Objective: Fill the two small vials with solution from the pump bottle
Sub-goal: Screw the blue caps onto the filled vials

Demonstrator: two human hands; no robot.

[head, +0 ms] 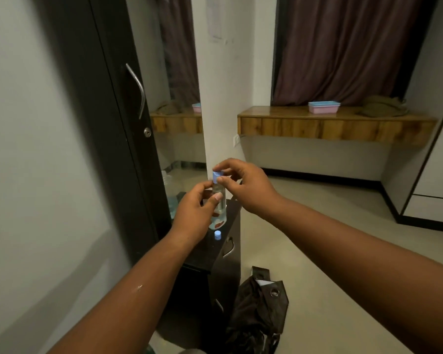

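Your left hand (193,215) grips a small clear plastic vial (219,200) upright above the dark drawer cabinet (215,254). Your right hand (243,186) pinches its light-blue cap (217,175). A second light-blue cap (217,235) rests on the cabinet top.

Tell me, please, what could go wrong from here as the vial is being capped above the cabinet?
The vial is held in mid-air by the left hand while the right hand works its blue cap. If the grip loosens, it could drop and spill.

Another blue cap sits near the edge of the dark cabinet, under the hands. A wrist could knock it onto the floor, beside the dark bag.
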